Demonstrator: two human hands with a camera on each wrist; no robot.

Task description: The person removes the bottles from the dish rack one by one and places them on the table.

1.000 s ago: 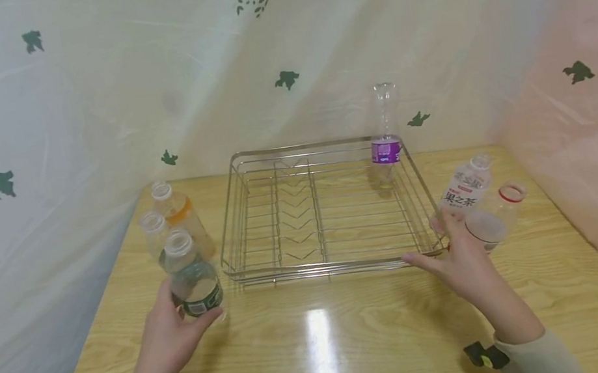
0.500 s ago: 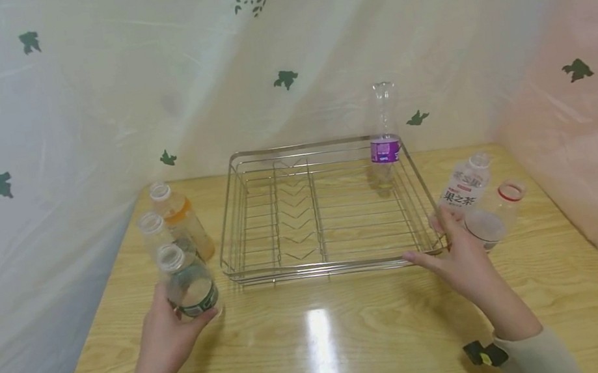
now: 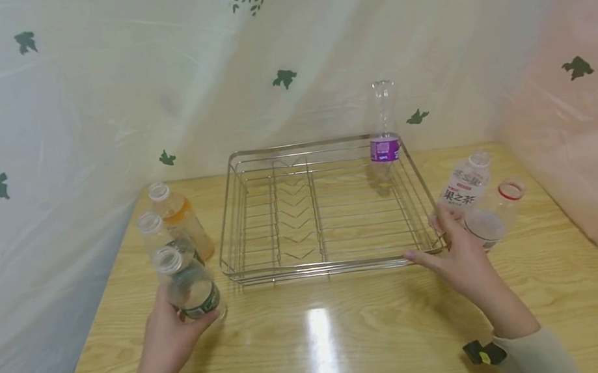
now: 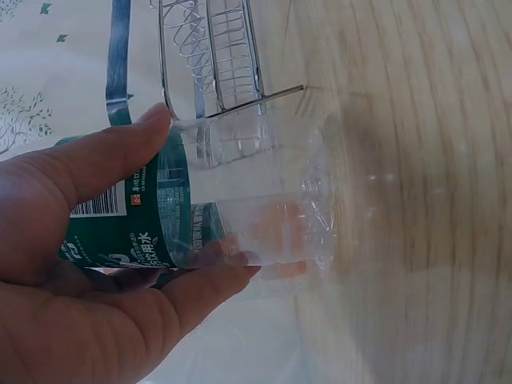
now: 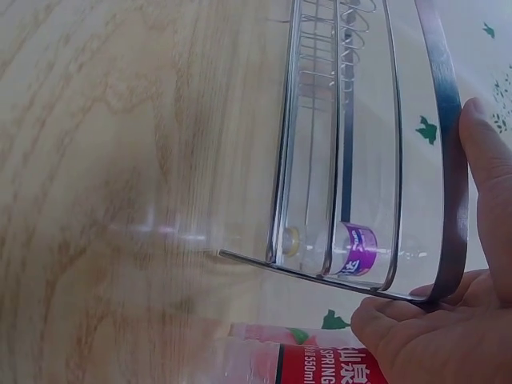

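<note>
My left hand (image 3: 171, 330) grips a clear water bottle with a green label (image 3: 193, 290), its open neck upward. In the left wrist view, the thumb and fingers wrap the green label (image 4: 120, 212), and the bottle's base is close to the tabletop. My right hand (image 3: 461, 255) holds the front right corner of a metal wire dish rack (image 3: 278, 274). Its thumb lies on the front rim and the fingers go round the side, as the right wrist view shows. A clear bottle with a purple label (image 3: 385, 150) stands neck down in the rack's back right corner.
Left of the rack stand an orange-banded bottle (image 3: 177, 213) and another clear bottle (image 3: 151, 227), partly hidden. Right of it are a white-lettered bottle (image 3: 467, 181) and a red-rimmed bottle (image 3: 506, 204), close to my right hand. A patterned curtain (image 3: 274, 39) hangs behind the table (image 3: 382, 331).
The green-labelled bottle has shifted slightly left and down in view, held in my left hand. My right hand stays on the rack's corner, and the rack stays in place.
</note>
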